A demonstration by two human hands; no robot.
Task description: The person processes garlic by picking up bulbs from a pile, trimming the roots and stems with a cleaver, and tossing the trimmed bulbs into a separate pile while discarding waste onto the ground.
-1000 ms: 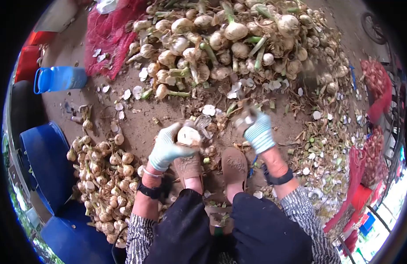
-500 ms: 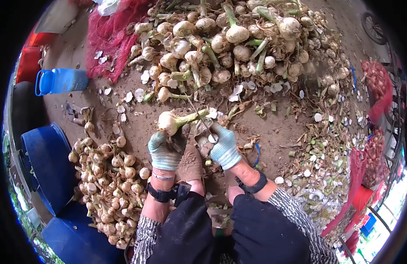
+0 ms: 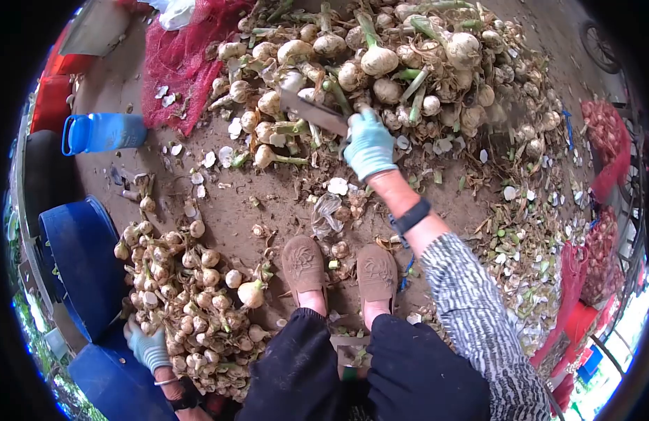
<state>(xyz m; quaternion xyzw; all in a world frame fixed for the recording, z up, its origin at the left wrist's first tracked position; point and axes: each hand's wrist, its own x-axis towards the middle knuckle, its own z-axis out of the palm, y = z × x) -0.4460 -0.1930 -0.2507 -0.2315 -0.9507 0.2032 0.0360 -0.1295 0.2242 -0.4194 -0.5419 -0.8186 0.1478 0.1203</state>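
Observation:
My right hand (image 3: pixel 370 146), in a pale blue and white work glove, grips a knife (image 3: pixel 314 114) with a broad blade. The blade points up and left over the front of a large heap of garlic bulbs (image 3: pixel 378 61), many with thick green stalks. My left hand (image 3: pixel 147 345), gloved alike, rests against the left edge of a smaller pile of short-stemmed garlic bulbs (image 3: pixel 198 319), its fingers apart. A pale bulb (image 3: pixel 251 293) with a greenish stem lies at that pile's right side. One stalked bulb (image 3: pixel 265 156) lies at the big heap's near edge.
Blue tubs (image 3: pixel 82 266) stand left of the small pile, below a blue bottle (image 3: pixel 105 133). Red netting (image 3: pixel 177 70) lies at the upper left. Cut stalks and peelings (image 3: pixel 510 281) litter the right ground. Filled net bags (image 3: pixel 601 252) line the far right. My shoes (image 3: pixel 303 263) are in the middle.
My left hand has let go of a stalked garlic bulb and moved down-left to the small pile. My right hand has moved up with the knife to the big heap.

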